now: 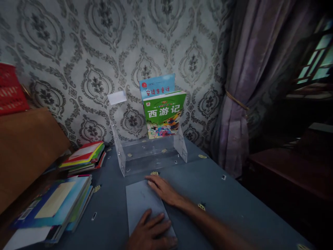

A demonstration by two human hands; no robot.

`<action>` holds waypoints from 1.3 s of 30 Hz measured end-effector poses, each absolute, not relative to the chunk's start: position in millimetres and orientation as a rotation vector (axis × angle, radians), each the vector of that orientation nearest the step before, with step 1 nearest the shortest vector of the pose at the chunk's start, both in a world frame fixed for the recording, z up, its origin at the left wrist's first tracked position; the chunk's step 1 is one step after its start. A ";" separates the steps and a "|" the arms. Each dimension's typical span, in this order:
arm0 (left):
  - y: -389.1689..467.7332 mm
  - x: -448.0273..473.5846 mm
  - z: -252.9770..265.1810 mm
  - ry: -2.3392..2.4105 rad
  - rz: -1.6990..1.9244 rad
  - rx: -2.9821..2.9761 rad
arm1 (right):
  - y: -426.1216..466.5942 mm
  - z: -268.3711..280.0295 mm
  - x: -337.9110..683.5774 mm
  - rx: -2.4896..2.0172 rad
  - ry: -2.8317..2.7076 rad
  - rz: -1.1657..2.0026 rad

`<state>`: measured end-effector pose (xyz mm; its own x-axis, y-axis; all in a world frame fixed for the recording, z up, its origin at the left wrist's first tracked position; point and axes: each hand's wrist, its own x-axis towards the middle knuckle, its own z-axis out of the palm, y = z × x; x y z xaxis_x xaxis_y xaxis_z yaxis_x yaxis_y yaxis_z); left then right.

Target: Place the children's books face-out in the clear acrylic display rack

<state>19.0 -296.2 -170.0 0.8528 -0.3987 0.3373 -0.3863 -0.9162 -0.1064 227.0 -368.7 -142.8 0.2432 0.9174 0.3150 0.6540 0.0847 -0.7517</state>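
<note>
A pale, flat rectangular panel [142, 199] lies on the table in front of me; its near end is hidden. My left hand [152, 231] rests on the panel's near part, palm down with fingers spread. Along the far right edge of the panel lies my right hand [163, 189], stretched out flat, fingertips touching its far corner. Just beyond stands a clear acrylic book rack [153, 156] with stepped tiers. In its back part a green book [165, 116] leans in front of a blue book [158, 85].
Two stacks of books, a far stack [84, 154] and a near stack [56, 201], lie at the left beside a brown cardboard box [28, 146]. A red object [11, 90] is above the box. A tied curtain [236, 104] hangs at the right, past the edge of the blue-grey table [221, 194].
</note>
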 end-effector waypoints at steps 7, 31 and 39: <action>-270.1 13.2 -193.5 0.286 -0.845 -3.079 | -369.5 -139.6 224.6 -1.643 -1.490 0.399; -179.9 0.8 -156.1 -0.547 -0.807 -3.418 | -336.3 -121.9 153.7 -1.758 -2.231 -0.121; -180.6 -1.8 -154.0 -0.546 -0.771 -3.440 | -359.2 -123.1 134.3 -1.584 -2.278 -0.056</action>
<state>-1.8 -180.6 -154.0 0.8661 0.3710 0.3350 0.1926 -0.8661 0.4613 134.3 -359.2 -123.1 -0.3035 0.8988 0.3162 0.9132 0.3691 -0.1727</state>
